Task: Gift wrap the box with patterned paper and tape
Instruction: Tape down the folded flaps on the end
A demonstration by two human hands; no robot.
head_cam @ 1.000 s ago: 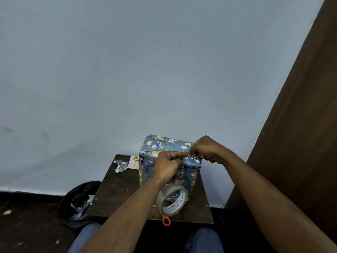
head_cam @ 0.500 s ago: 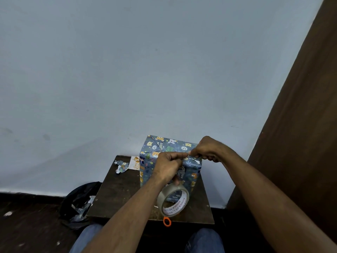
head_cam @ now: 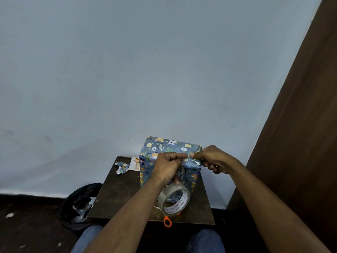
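A box wrapped in blue paper with animal prints [head_cam: 165, 147] stands upright on a small dark wooden table [head_cam: 120, 194]. My left hand [head_cam: 166, 166] is in front of the box with its fingers curled, and a roll of clear tape [head_cam: 174, 199] hangs from its lower fingers. My right hand [head_cam: 212, 158] is at the box's upper right edge. The fingertips of both hands meet there and pinch a short strip of tape [head_cam: 187, 155] against the paper. The near face of the box is partly hidden by my hands.
Crumpled scraps of wrapping paper [head_cam: 122, 167] and a small card [head_cam: 135, 163] lie at the table's back left. An orange scissor handle [head_cam: 167, 221] pokes out under the tape roll. A black bag [head_cam: 80, 205] lies on the floor left. A brown panel [head_cam: 300, 125] rises at right.
Both hands have stayed at the box's upper right edge, pinching the tape. The tape roll has swung slightly under my left hand.
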